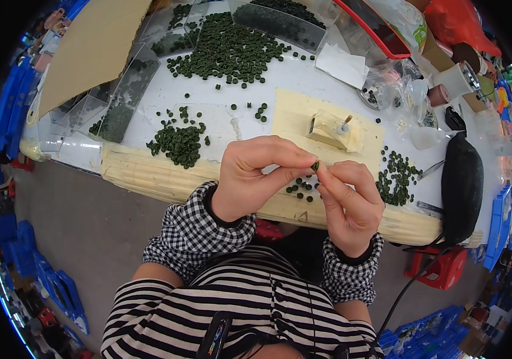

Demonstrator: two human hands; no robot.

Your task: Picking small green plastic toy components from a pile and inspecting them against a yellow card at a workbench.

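Cluttered workshop all around, with grey floor [88, 221] and blue crates [55, 284] on the left, and with a white table [292, 78] having a pale wooden front edge [139, 173]. At the left of this table, a brown cardboard sheet [88, 48] partly over clear plastic boxes [82, 113] with dark green pieces inside. Next, a small heap [178, 143] of similar pieces near the front edge, and a larger heap [226, 48] farther back, with several single ones between.

In the middle, above the front part of the table, pinches one small dark green piece [315, 166] between thumb and forefinger of the left hand [247, 173]. Meets the same piece from the other side with the bent fingers of the right hand [351, 203]. Just below, a few loose pieces [300, 186] on the table. Beyond the hands, a pale block [333, 134] with a metal post, standing on a yellowish sheet [289, 119].

To the right, another scattered group [396, 179] of green pieces, then metal tweezers [432, 169] and, just beside, a long black pouch-like object [462, 179]. Below it, a red stool [438, 269] on the floor.
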